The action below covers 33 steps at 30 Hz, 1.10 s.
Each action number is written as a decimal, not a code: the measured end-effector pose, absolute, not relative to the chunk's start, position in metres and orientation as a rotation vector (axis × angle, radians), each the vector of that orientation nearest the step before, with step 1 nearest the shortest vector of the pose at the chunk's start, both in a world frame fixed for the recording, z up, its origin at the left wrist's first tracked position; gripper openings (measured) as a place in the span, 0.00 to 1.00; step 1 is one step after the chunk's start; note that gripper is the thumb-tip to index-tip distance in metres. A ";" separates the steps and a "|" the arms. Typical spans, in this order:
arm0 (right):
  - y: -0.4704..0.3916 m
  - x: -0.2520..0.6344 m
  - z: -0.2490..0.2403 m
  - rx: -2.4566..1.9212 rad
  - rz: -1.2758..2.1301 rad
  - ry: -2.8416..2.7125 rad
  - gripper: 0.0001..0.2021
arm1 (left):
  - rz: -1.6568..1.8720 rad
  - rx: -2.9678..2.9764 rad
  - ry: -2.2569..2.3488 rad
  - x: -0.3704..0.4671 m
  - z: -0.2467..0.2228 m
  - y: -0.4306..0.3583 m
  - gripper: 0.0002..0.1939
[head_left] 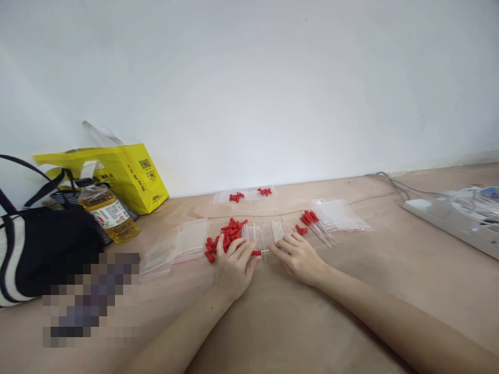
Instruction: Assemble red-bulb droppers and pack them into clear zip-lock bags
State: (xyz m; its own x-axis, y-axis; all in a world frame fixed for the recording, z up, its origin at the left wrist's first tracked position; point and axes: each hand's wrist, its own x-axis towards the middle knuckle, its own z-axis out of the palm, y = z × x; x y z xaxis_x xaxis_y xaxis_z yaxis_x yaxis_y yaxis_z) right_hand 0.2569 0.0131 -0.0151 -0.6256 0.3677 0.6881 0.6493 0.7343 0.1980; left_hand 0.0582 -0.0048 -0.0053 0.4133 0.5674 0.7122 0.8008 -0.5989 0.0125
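A row of clear thin tubes point(263, 234) lies on the table between my hands. My left hand point(236, 265) is closed at the near left of the row, its thumb and fingers round a red rubber bulb point(256, 253). A pile of red bulbs point(233, 230) lies beside and partly behind that hand. My right hand point(298, 258) has its fingers bent together on a thin clear tube point(265, 251) that reaches toward the bulb. Beyond the right hand lie several tubes with red bulbs on their ends point(316, 224) and a few loose bulbs point(301, 229).
Clear plastic bags lie left point(191, 239) and right point(343, 214), and a bag with red bulbs point(245, 195) lies by the wall. At left are a yellow bag point(136, 176), an oil bottle point(111, 213) and a black bag point(54, 244). A white power strip point(448, 223) is at right.
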 end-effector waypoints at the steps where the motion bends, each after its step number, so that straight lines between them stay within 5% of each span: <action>1: 0.016 0.261 -0.013 -0.821 -0.562 -2.302 0.11 | -0.969 -2.325 -1.208 0.057 -0.006 -0.005 0.16; 12: 0.049 0.321 0.017 -2.271 -0.002 -1.890 0.10 | -0.799 -2.367 -1.343 0.055 -0.007 -0.004 0.16; 27: 0.049 0.318 0.013 -2.256 0.059 -1.939 0.10 | -0.773 -2.420 -1.339 0.053 -0.009 -0.002 0.07; 33: 0.053 0.316 0.009 -1.863 -0.018 -2.240 0.11 | -0.778 -2.430 -1.350 0.053 -0.009 -0.003 0.06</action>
State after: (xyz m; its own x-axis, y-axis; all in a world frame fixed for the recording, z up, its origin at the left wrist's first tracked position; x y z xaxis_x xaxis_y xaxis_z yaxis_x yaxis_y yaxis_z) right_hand 0.3162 0.0533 0.0091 -0.1671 0.9691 0.1817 0.9719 0.1929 -0.1350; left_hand 0.0535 -0.0025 -0.0090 0.4268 0.7066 0.5645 0.8426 -0.5374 0.0356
